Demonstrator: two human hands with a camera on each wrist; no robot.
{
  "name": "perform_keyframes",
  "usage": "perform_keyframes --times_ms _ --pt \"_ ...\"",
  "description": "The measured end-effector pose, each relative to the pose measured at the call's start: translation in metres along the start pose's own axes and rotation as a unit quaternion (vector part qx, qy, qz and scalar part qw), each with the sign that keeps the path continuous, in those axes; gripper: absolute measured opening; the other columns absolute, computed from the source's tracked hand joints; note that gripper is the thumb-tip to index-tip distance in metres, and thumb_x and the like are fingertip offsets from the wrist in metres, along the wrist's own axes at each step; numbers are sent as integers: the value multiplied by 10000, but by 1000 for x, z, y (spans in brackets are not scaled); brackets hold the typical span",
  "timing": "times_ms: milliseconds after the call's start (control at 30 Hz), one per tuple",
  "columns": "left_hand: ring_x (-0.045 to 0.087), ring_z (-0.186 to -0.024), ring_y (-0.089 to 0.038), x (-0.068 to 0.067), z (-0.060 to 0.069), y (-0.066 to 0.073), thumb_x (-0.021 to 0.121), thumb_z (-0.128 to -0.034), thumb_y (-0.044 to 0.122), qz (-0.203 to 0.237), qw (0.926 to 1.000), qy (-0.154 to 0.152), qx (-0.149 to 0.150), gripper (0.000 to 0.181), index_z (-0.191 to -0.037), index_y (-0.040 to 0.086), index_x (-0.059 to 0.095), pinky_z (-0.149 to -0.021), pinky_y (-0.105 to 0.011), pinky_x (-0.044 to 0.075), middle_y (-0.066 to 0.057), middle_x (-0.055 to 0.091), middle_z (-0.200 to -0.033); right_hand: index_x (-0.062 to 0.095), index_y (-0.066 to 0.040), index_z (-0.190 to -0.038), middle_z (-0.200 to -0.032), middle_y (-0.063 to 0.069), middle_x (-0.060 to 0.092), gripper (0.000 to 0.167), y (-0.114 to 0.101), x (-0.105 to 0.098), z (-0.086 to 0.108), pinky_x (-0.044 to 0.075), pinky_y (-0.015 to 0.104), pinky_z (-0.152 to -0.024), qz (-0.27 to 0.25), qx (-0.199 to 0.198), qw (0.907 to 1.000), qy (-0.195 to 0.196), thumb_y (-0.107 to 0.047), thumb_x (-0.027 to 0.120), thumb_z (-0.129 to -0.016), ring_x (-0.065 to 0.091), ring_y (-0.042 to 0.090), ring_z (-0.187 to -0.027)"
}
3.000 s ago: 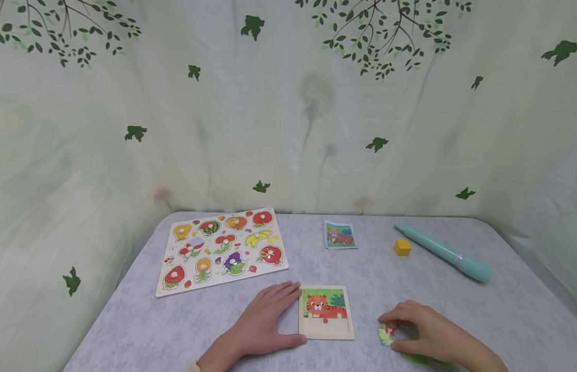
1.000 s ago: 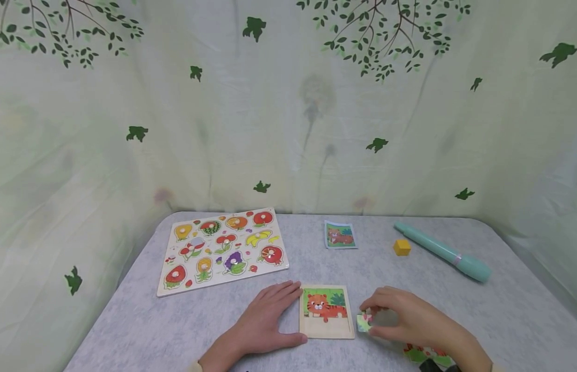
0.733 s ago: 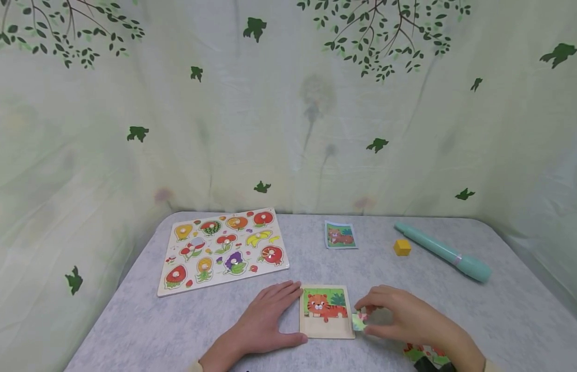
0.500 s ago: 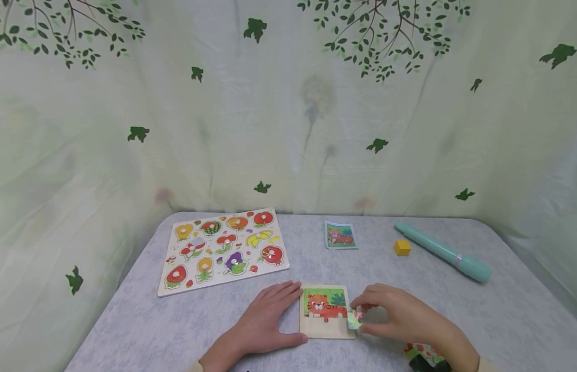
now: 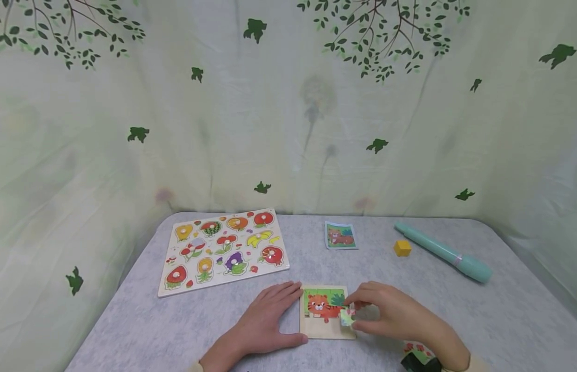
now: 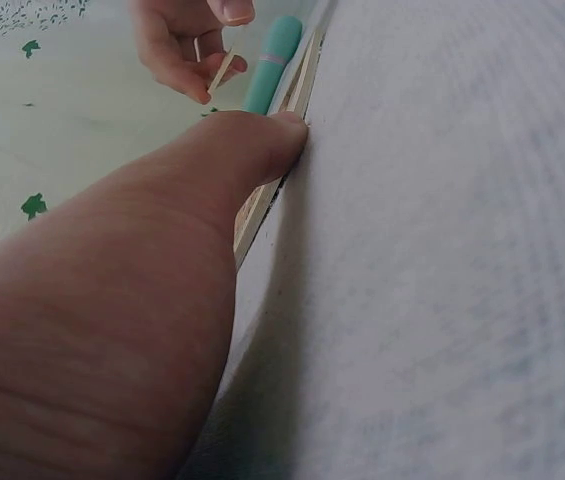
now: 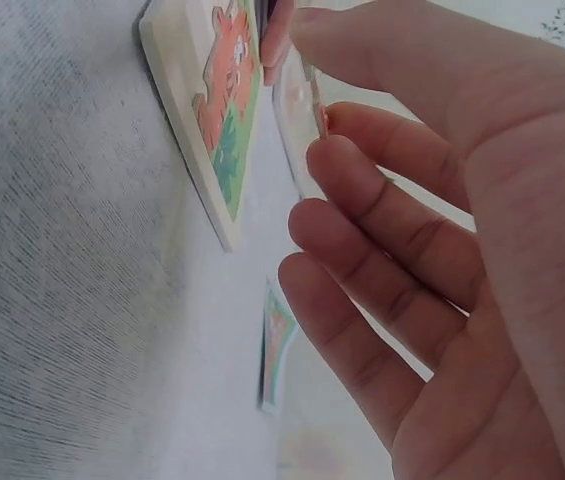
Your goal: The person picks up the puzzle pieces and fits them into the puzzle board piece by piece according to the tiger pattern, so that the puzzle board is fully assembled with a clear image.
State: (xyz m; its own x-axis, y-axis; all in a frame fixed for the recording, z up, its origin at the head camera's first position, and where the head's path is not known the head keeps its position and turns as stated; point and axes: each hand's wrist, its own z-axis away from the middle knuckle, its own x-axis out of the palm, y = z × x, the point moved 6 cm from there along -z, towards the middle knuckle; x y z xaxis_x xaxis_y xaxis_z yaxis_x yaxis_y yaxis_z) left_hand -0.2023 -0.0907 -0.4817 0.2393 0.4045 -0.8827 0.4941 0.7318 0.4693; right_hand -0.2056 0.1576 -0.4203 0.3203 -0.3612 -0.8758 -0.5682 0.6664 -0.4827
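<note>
A small wooden tiger puzzle [image 5: 314, 330] lies in front of me in the head view, with tiger pieces in its upper part and bare wood along its lower part. My left hand [image 5: 262, 323] rests at its left edge, fingers and thumb stretched out against the frame. Between thumb and fingers, my right hand [image 5: 400, 315] pinches a light green puzzle piece [image 5: 346, 317] with pink marks. That piece is above the puzzle's right side; the left wrist view shows it edge-on, raised off the board. In the right wrist view the other fingers [image 7: 337, 305] are spread and loosely bent.
A fruit peg puzzle [image 5: 246, 253] lies at the back left. Farther back are a small tiger picture card [image 5: 340, 236], a yellow cube [image 5: 402, 248] and a teal pen-shaped thing [image 5: 444, 253]. Red-and-green puzzle pieces [image 5: 416, 348] lie partly hidden below my right forearm.
My right hand has picked up the light green piece from the table on the right and carried it left, over the puzzle's right edge. The left hand has stayed in place.
</note>
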Motion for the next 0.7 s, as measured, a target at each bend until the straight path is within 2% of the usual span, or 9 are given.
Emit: perform_keyframes --times_ms 100,333,700 --pt "319 -1538 -205 1 0 -1 601 -860 780 -15 10000 -5 7 943 -1590 210 422 -1226 -546 299 67 373 -1654 748 -259 -1190 -991 -231 626 337 -1 2 -1 574 251 -812 6 25 10000 3 -401 808 -891 595 7 -906" --pt "316 -1539 -201 2 -1 -2 589 -859 793 -54 10000 0 24 948 -1594 222 413 -1227 -545 299 78 367 -1656 736 -339 -1184 -979 -229 629 295 -2 7 -3 561 251 -800 -32 -19 9999 95 -427 786 -907 581 11 -900" --pt "319 -1539 -205 2 -1 -1 594 -861 786 -64 10000 9 35 944 -1592 215 418 -1225 -546 302 71 370 -1656 743 -304 -1191 -998 -232 621 300 -9 15 -7 555 242 -813 237 -293 9985 395 -400 788 -910 574 -4 -906"
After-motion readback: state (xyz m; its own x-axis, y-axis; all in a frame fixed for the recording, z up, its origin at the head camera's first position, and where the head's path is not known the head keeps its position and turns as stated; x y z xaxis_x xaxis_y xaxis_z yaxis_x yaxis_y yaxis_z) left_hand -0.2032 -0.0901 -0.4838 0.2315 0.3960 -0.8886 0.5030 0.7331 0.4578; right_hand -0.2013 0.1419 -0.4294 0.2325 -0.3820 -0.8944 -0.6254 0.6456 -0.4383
